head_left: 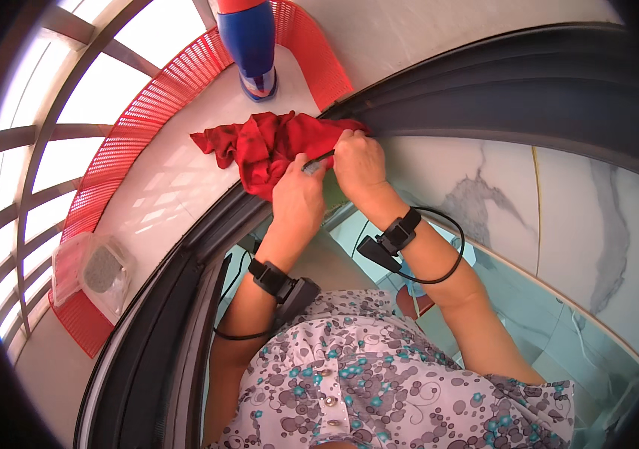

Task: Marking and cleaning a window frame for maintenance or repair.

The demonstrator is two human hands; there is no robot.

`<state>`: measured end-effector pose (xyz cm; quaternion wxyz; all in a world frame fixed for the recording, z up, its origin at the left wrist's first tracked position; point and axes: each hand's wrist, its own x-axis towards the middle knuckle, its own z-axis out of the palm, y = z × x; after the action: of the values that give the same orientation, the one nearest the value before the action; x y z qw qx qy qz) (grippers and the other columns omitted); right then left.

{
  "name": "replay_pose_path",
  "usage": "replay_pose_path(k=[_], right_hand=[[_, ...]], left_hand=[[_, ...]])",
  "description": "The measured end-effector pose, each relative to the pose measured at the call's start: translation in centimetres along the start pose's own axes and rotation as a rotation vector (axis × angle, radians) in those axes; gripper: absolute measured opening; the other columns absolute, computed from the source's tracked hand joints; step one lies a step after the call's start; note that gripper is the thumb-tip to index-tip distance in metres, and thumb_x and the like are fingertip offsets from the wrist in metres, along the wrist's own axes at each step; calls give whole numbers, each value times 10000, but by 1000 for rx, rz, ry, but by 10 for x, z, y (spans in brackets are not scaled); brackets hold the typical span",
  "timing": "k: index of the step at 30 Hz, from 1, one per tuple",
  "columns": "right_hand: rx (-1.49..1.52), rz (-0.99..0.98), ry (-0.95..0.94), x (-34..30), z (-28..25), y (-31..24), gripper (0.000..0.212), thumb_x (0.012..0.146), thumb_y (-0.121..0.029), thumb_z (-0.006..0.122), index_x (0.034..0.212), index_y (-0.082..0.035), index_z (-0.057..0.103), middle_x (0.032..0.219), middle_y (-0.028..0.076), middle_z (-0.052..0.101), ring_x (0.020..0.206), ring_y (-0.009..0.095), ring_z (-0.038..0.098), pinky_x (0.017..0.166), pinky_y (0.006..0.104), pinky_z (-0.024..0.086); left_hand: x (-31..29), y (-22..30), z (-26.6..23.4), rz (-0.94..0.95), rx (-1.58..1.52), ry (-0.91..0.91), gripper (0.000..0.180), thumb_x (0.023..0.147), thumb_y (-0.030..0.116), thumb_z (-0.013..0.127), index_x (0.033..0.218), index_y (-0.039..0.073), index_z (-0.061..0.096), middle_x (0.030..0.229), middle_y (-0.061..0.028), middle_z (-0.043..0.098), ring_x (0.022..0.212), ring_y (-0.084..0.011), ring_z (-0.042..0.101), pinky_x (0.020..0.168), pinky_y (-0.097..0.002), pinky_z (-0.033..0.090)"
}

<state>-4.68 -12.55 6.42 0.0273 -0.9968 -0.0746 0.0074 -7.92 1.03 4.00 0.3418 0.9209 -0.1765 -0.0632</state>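
A crumpled red cloth (263, 150) with dark patches lies across the dark window frame and the pale ledge behind it. My left hand (297, 198) is closed at the cloth's near edge, its fingers pinched round a slim grey-and-black piece (319, 162) whose kind I cannot make out. The dark end of that piece reaches toward my right hand (360, 165). Close beside the left, my right hand is closed against the cloth's right part. Its fingertips are turned away, so what it grips is hidden. Black straps with small devices circle both wrists.
On the ledge stands a blue bottle with a red top (248, 45). A red perforated plastic strip (162, 93) lines the ledge before the window bars (42, 142). A clear plastic container (102, 273) sits at left. Marble-patterned tiles (484, 202) cover the wall at right.
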Motion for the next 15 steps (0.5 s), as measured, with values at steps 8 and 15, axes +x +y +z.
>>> replay_pose_path(k=[8, 15], right_hand=[[50, -95, -55, -13, 7, -46, 135, 672, -96, 656, 745, 18, 657, 726, 171, 663, 697, 273, 694, 610, 333, 571], [175, -138, -112, -20, -4, -74, 96, 666, -98, 647, 705, -21, 686, 730, 139, 664, 727, 274, 693, 638, 353, 570]], left_hand=[[-37, -12, -25, -137, 149, -29, 312, 747, 36, 568, 1031, 80, 689, 957, -123, 551, 921, -314, 561, 731, -422, 450], [-57, -15, -36, -282, 307, -122, 262, 753, 95, 584, 1001, 74, 669, 1033, -128, 545, 995, -317, 512, 768, -454, 414]])
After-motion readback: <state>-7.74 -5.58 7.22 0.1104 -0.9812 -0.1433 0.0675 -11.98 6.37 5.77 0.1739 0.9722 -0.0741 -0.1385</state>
